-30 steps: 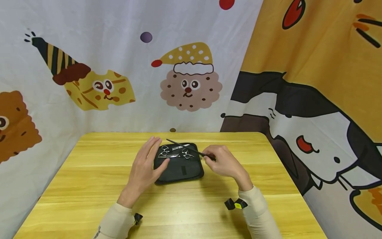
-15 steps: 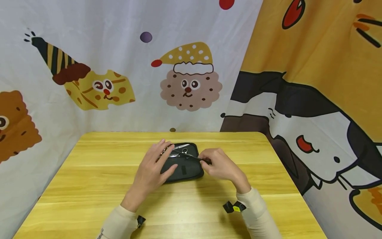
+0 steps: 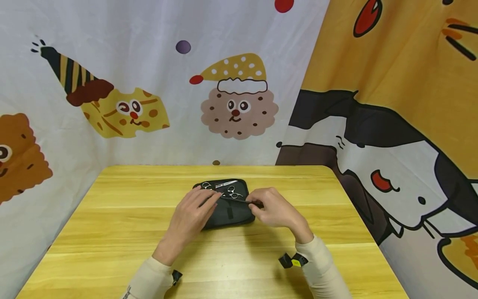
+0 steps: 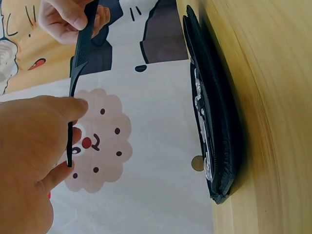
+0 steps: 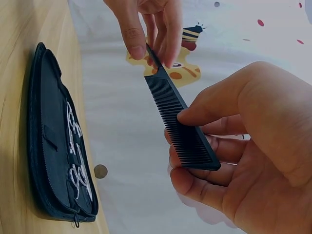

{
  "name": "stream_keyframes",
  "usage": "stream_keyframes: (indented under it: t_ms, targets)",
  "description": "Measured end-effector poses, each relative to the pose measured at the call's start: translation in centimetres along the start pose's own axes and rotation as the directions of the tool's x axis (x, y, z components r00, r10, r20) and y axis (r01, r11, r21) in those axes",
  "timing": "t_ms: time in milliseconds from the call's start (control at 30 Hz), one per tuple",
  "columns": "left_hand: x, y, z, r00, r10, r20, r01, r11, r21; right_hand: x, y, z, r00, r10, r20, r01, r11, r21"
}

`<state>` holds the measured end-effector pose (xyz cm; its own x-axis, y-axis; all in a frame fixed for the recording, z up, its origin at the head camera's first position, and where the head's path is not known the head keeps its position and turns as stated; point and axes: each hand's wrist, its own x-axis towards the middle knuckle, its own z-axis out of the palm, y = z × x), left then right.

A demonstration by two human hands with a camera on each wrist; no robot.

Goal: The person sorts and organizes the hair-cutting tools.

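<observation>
A black rat-tail comb is held up in the air between both hands, over the black zip case. My right hand pinches its toothed end between thumb and fingers. At the other end, the thin tail lies between the thumb and fingers of my left hand, as the left wrist view shows. Below, the case lies on the table, unzipped, with silver scissors and another silver blade in its upper half. My left hand hides part of the scissors and the case's left side in the head view.
The wooden table has a straight back edge against a printed curtain. A small dark camera sits at the right wrist, and another at the left wrist. The case's zip pull hangs at its edge.
My left hand has moved right and taken hold of the comb's tail. The comb has come down from a slant to nearly level, and my right hand has shifted slightly left.
</observation>
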<state>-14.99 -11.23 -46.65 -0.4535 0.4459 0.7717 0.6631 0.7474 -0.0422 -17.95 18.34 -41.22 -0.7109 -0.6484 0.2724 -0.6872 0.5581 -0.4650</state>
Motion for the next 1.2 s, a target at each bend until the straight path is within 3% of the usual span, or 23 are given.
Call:
stream_keyframes:
  t_ms: [1200]
  targets:
    - [-0.60, -0.21, -0.01, 0.999, 0.029, 0.037, -0.030, 0.999, 0.043, -0.08, 0.10, 0.01, 0.998, 0.013, 0.056, -0.010, 0.999, -0.044]
